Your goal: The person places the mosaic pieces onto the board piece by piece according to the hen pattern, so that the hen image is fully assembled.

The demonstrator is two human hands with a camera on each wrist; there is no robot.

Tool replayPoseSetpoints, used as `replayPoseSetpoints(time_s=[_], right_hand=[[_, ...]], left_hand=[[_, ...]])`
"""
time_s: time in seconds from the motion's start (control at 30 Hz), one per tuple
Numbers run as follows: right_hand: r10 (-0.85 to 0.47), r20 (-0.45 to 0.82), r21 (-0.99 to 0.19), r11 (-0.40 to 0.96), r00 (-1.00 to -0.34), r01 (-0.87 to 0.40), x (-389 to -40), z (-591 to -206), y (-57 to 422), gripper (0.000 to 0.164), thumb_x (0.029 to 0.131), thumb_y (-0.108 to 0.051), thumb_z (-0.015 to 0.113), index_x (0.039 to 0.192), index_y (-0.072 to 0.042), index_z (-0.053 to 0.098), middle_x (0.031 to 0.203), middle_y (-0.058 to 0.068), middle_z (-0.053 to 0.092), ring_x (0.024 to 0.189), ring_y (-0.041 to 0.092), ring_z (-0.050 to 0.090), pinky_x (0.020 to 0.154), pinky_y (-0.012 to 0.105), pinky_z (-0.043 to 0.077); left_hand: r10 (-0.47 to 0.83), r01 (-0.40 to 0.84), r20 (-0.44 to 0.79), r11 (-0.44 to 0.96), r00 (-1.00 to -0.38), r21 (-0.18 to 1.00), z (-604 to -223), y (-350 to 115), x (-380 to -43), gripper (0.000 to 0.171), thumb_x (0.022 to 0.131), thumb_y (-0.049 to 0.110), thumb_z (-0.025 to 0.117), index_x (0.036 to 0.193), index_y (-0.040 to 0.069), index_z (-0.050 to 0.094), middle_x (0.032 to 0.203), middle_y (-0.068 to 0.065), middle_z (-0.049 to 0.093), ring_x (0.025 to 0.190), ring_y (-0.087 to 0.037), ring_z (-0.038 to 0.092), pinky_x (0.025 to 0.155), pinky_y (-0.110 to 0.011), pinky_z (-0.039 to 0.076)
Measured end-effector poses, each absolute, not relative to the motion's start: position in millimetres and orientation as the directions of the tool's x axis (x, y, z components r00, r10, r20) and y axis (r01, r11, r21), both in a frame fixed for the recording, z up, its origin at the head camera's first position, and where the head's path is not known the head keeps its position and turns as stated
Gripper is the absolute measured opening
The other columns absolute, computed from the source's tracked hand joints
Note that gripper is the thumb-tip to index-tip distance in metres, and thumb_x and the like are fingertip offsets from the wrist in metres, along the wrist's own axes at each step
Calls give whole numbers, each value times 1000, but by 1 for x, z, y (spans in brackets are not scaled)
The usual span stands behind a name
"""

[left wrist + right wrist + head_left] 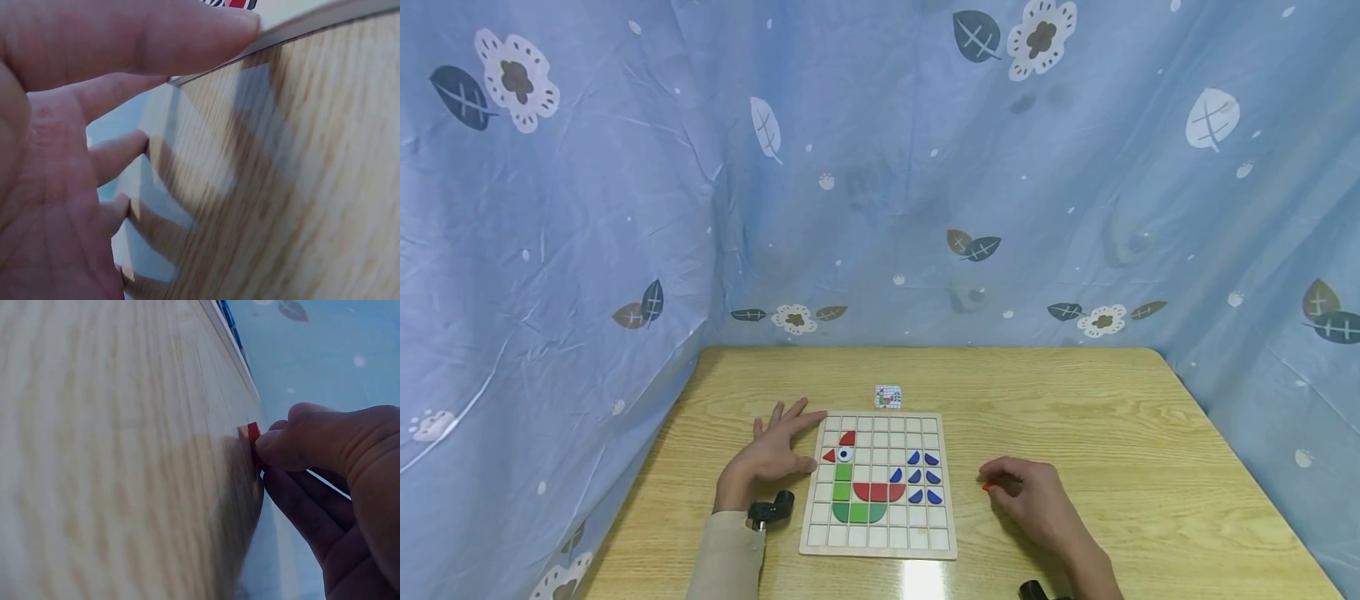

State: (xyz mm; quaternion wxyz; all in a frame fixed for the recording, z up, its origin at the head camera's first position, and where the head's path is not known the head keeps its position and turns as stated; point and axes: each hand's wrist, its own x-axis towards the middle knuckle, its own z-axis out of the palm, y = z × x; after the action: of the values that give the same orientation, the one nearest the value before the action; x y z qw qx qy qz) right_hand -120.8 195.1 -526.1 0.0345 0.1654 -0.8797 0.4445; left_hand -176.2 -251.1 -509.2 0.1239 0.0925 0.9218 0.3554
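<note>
A wooden grid board (880, 552) lies on the table, with coloured flat pieces set in a bird-like picture. My left hand (775, 450) rests at the board's left edge, fingers spread. In the left wrist view, the thumb of the left hand (56, 156) touches the board's rim (306, 28). Right of the board, my right hand (1033, 504) pinches a small red piece (987, 487) close to the tabletop. The right wrist view shows the right hand (331, 469) with its thumb against the red piece (254, 439); part of that piece is hidden.
A small picture card (887, 397) with a similar bird pattern lies behind the board. On the board are several blue pieces (914, 476), green pieces (859, 512), red pieces (880, 492) and a round eye piece (844, 454). A blue patterned curtain (880, 208) surrounds the table (1075, 400).
</note>
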Motion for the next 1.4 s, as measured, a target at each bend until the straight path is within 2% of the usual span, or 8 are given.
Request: replayPoseSetpoints(time_s=[0.3,0.5,0.7,0.93,1.13,1.4], right_hand=[[-219,273,-741,572,-937,-350,-121,-519,190,31,85,12,84,106,-10,84,99,-3,84,92,6,78,84,27,66],[-288,381,-675,564,-879,-477,-118,-508,173,32,82,12,85,106,-8,85,100,-2,85,90,6,79,84,34,68],[-392,423,-673,469,-817,-573,-114,-505,140,31,83,14,82,106,-6,84,103,1,85,92,11,80,84,33,68],[-501,409,-702,361,-763,-614,-105,-512,94,29,85,11,81,106,-9,84,100,1,85,92,7,77,81,32,67],[-589,437,-670,293,-680,-683,-96,-520,61,24,87,9,79,103,-8,82,97,0,84,90,7,76,83,22,63],[-639,311,-659,387,-703,-644,-86,-518,41,22,91,0,81,105,-16,84,101,-12,82,90,-3,63,86,17,57]], left_hand=[[247,71,-171,737,-954,672,-510,-248,-176,83,88,11,88,163,23,55,183,-20,19,168,-54,-8,126,-80,-17],[258,73,-176,732,-950,678,-509,-249,-175,82,89,10,87,163,23,55,183,-20,17,168,-54,-10,125,-79,-19],[257,73,-176,733,-950,676,-509,-249,-175,83,89,10,87,164,23,54,184,-19,16,168,-54,-10,126,-79,-18],[257,74,-174,732,-951,677,-509,-249,-175,82,88,11,87,163,23,55,183,-19,17,168,-54,-10,125,-79,-18],[259,85,-163,736,-952,672,-509,-249,-174,82,87,11,88,162,23,56,183,-21,19,167,-55,-8,125,-81,-16],[245,74,-167,743,-955,665,-510,-249,-175,83,86,12,88,162,24,56,183,-19,20,168,-54,-7,126,-80,-15]])
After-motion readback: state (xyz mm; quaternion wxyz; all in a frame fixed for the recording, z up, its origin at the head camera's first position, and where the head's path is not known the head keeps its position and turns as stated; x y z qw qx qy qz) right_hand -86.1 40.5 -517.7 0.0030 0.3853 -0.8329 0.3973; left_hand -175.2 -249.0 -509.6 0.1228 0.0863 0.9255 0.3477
